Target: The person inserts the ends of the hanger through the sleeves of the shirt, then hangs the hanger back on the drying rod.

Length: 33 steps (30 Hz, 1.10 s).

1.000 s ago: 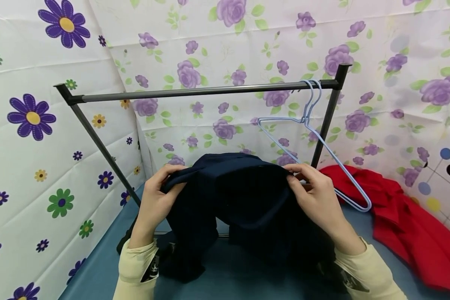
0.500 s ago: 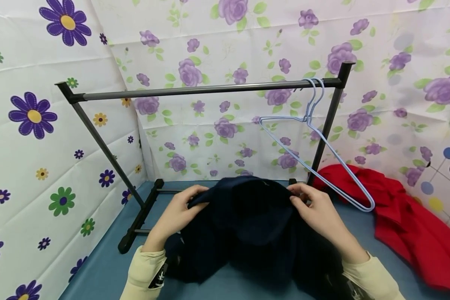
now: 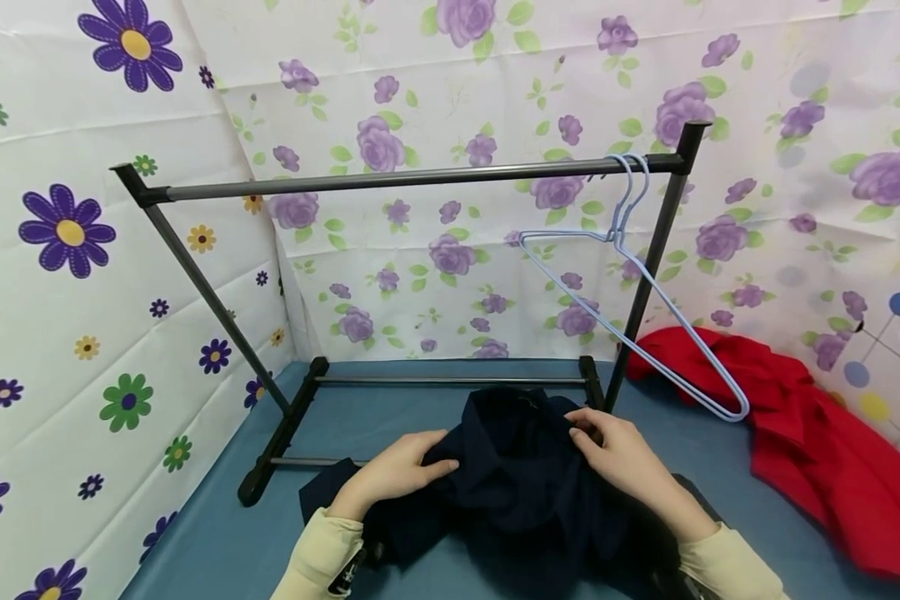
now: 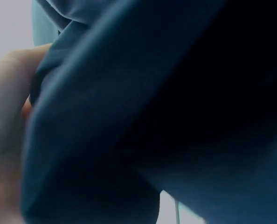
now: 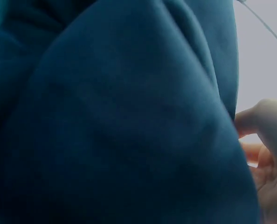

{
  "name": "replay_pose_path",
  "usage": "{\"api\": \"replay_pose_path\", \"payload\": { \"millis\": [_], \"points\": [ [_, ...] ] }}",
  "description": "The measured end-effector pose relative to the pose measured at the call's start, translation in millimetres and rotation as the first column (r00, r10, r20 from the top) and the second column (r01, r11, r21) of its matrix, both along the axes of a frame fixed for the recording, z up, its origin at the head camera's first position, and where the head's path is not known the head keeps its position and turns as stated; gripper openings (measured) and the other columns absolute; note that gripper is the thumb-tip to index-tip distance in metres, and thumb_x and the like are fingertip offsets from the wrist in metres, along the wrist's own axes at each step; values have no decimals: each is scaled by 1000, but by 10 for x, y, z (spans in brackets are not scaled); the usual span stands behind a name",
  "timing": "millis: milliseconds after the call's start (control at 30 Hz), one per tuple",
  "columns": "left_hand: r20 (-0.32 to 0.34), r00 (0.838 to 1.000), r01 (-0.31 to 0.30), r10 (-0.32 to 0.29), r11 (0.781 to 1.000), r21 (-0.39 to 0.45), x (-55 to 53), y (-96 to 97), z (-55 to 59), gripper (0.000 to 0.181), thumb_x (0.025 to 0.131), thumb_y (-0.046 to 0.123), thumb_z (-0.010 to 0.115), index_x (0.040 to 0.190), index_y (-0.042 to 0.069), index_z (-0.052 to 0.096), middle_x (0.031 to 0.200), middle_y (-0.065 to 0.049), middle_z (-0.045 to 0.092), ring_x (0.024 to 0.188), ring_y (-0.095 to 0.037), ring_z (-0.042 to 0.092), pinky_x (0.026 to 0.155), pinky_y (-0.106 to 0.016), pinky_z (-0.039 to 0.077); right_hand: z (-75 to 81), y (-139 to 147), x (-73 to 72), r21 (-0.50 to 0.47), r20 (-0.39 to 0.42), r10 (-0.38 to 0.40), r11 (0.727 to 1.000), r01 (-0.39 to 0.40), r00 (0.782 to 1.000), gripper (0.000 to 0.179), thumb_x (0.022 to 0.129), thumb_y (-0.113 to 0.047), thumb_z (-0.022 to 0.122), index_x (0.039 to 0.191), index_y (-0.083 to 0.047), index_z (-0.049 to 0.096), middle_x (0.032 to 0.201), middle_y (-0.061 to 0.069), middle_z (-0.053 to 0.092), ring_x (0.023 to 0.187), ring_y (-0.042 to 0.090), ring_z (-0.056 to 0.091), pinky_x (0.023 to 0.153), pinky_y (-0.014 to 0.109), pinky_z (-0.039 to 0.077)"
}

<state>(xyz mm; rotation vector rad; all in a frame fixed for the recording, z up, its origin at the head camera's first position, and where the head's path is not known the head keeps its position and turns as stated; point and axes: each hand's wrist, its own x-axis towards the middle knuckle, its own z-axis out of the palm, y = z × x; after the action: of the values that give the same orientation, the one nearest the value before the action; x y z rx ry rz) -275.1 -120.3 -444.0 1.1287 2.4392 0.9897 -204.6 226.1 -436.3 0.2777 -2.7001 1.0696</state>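
A dark navy garment [image 3: 517, 492] with a collar-like opening lies bunched low at the front of the table in the head view. My left hand [image 3: 396, 477] grips its left side, thumb and fingers on the cloth. On the opposite side, my right hand [image 3: 621, 457] pinches the edge of the opening between thumb and fingers. Cloth [image 4: 106, 102] fills most of the left wrist view, with part of the left hand at its left edge. Folds [image 5: 129, 112] likewise fill the right wrist view, where the right fingers show at the right.
Behind the garment stands a dark metal clothes rack [image 3: 420, 178] on the blue table cover [image 3: 195, 533]. Light blue hangers [image 3: 690, 333] hang at the rail's right end. A red garment [image 3: 817, 450] lies crumpled at the right. Flower-patterned sheets [image 3: 450, 92] form the walls.
Both hands have lowered the navy garment toward the table and come closer together. The rack's base bars, hidden behind it before, now show.
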Motion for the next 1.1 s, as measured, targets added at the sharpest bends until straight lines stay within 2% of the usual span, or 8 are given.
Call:
{"api": "replay_pose_path", "payload": {
  "millis": [100, 167, 300, 467, 600, 833, 1000, 1100],
  "points": [
    [9, 1000, 10, -10, 1000, -26, -7, 20, -15, 45, 105, 35, 56, 146, 17, 53, 143, -3, 57, 129, -22, 55, 105, -43, 45, -54, 16, 9, 19, 4, -15, 1000, 15, 1000, 22, 100, -13, 61, 120, -8, 70, 95, -1, 65, 73, 12, 53, 65, 29, 45],
    [-7, 1000, -6, 5, 999, -34, -12, 3, 9, 46, 104, 37, 56, 144, 14, 54, 141, -5, 58, 127, -24, 56, 103, -45, 46, -66, 12, 13, 25, -24, -22, 999, 23, 999, 22, 99, -12, 62, 119, -8, 70, 96, -1, 64, 75, 13, 53, 67, 30, 46],
    [-64, 995, -74, 72, 997, -26, -16, -39, 98, 49, 103, 40, 58, 142, 11, 54, 139, -8, 57, 125, -28, 56, 102, -48, 45, -45, 1, 18, 16, -93, -19, 1000, 21, 995, 22, 100, -13, 63, 121, -10, 70, 99, -1, 64, 81, 13, 56, 69, 31, 48],
    [-105, 976, -186, 192, 981, 59, 18, -35, 237, 52, 102, 42, 60, 146, 16, 51, 142, -8, 55, 128, -33, 53, 101, -53, 45, 7, -47, 25, -8, -125, -14, 1000, 14, 992, 28, 102, -24, 64, 128, -14, 65, 109, 1, 68, 92, 14, 61, 73, 30, 53],
    [-133, 960, -229, 246, 965, 131, 17, 72, 340, 49, 103, 41, 59, 146, 18, 53, 144, -4, 54, 126, -33, 55, 100, -52, 46, 3, -119, 59, -3, -119, -7, 1000, 7, 993, 27, 101, -26, 64, 127, -16, 66, 112, 0, 68, 94, 15, 61, 75, 35, 53],
    [-147, 963, -204, 225, 969, 142, -66, 370, 431, 41, 106, 40, 53, 138, 17, 62, 145, -9, 53, 122, -34, 57, 97, -50, 48, -45, -193, 165, 27, -77, -13, 1000, 15, 997, 18, 100, -21, 65, 117, -20, 71, 121, 2, 66, 112, 25, 63, 93, 52, 50],
    [-141, 963, -222, 228, 973, 62, -134, 553, 428, 38, 107, 39, 50, 131, 14, 65, 130, -12, 60, 109, -32, 60, 87, -48, 50, -64, -209, 206, 52, -54, -4, 999, 7, 999, 15, 99, -21, 66, 112, -19, 74, 124, 7, 65, 118, 32, 60, 97, 58, 47],
    [-133, 965, -230, 228, 973, -3, -143, 651, 413, 40, 107, 40, 50, 127, 10, 66, 122, -12, 64, 103, -30, 62, 85, -46, 50, -74, -220, 216, 82, -58, -7, 997, 12, 998, 17, 98, -22, 68, 113, -17, 75, 126, 9, 65, 120, 34, 59, 99, 60, 45]
  ]
}}
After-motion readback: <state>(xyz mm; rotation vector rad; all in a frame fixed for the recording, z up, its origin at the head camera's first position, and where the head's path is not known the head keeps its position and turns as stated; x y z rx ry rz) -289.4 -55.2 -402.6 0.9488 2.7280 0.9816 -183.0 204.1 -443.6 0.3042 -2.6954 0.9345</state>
